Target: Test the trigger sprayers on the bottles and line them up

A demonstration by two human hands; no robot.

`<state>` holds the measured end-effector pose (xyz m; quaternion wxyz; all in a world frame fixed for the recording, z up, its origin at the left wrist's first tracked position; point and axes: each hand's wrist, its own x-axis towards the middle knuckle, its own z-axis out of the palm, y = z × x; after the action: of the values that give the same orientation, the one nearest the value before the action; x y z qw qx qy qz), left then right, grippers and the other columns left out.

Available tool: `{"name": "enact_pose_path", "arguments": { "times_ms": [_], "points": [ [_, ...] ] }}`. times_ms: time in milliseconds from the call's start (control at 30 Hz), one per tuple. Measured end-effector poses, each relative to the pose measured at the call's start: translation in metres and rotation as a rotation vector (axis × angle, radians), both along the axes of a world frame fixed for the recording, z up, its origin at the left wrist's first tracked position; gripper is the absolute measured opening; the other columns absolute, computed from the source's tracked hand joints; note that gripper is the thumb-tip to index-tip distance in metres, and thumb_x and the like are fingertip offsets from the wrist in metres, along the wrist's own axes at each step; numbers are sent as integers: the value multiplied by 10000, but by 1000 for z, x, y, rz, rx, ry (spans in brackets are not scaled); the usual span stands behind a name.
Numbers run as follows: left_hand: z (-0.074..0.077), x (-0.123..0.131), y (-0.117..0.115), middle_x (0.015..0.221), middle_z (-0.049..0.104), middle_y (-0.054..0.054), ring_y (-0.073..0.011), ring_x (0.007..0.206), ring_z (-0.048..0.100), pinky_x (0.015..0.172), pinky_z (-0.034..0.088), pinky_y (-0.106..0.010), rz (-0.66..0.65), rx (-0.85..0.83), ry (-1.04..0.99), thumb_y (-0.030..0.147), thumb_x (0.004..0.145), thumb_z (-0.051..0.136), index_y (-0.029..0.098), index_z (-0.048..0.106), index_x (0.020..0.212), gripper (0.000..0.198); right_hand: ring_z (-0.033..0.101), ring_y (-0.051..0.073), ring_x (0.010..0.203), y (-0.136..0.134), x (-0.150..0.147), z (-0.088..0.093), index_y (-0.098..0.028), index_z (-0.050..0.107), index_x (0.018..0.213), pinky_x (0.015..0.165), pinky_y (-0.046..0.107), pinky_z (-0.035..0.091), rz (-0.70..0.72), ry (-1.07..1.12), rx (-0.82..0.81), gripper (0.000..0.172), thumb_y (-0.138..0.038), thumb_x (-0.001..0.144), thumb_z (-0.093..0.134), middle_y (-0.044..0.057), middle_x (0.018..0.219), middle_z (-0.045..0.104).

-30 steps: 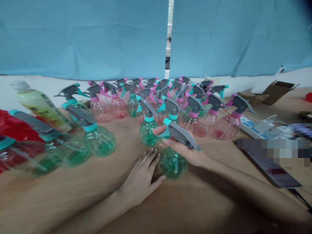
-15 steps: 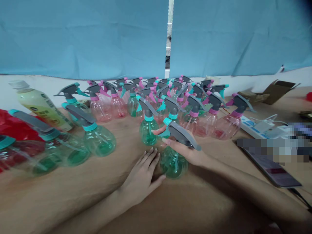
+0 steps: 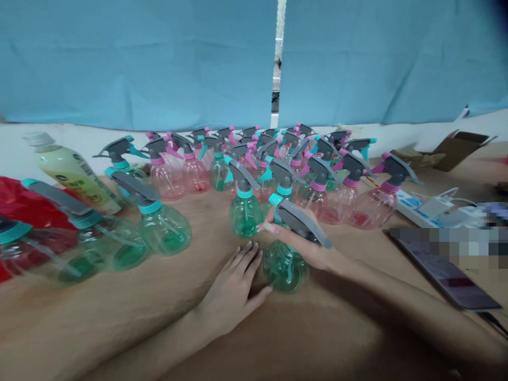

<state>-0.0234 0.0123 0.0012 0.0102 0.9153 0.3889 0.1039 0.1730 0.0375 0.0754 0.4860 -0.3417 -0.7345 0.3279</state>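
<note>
Partly inside right grip [image 3: 305,242] — green spray bottle [image 3: 286,270], upright, on table [image 3: 166,291].

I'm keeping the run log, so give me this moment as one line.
right hand: at neck of green spray bottle | left hand: palm down on table, beside bottle | nearby: pink spray bottles, phone

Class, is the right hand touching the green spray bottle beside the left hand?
Touching: the head view shows the right hand curled around the green spray bottle, at its neck.
</note>
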Motion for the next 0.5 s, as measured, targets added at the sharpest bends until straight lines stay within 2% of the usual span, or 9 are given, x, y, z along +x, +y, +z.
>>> {"name": "enact_pose_path", "arguments": {
  "times_ms": [167,500],
  "points": [
    [0,0,1,1444,358,-196,-300,1350,293,1079,293,-479,-1,-4,5,506,932,438,51,381,1368,633,485,106,622,-1,-1,-1,-211,569,795,578,254,396,-27,-2,7,185,-387,853,570,-29,685,520],
    [0,0,1,1448,347,-199,-305,1349,290,1077,296,-490,-7,-8,-6,502,929,449,56,384,1368,629,514,117,610,-1,0,3,-209,573,813,557,256,407,9,-21,10,214,-413,866,540,-26,648,530]
  ]
}}
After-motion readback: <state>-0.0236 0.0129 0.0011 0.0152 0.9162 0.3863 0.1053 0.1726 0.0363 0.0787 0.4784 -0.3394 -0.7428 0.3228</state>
